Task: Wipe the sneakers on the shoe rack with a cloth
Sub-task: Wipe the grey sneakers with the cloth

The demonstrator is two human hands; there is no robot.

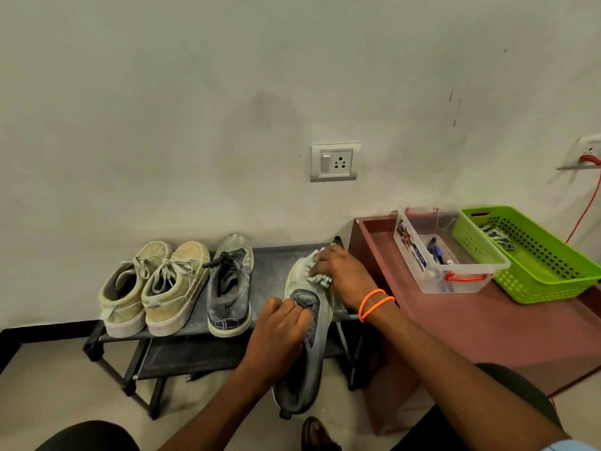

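Centre of frame, low: black shoe rack (pixel 182 333) against a pale wall (pixel 195 109), top shelf carrying a beige pair (pixel 156 288) at left and a grey sneaker (pixel 231 284) just beside it

Right of those, a second grey sneaker (pixel 309 323), toe on the top shelf and pointing to the wall, heel tipped down past the rack's front edge

Left hand (pixel 279 333) gripping this sneaker at its middle, fingers curled over the tongue and laces

Right hand (pixel 341 275) pressing a bunched grey-white cloth (pixel 317 271) onto the toe, fingers curled round the cloth, orange bands (pixel 375 302) on the wrist

Right of frame: maroon table (pixel 487 327) touching or just beside the rack's end, bearing a clear box (pixel 448 252) with pens inside and a green basket (pixel 527 255) with some patterned fabric in it, the two side by side

On the wall above the rack, a switch plate (pixel 335 162); far right edge, another socket (pixel 588 153) with a red cable (pixel 585 209) hanging down

Bottom edge: dark-clad knees and a sandalled foot (pixel 317 434) on pale floor
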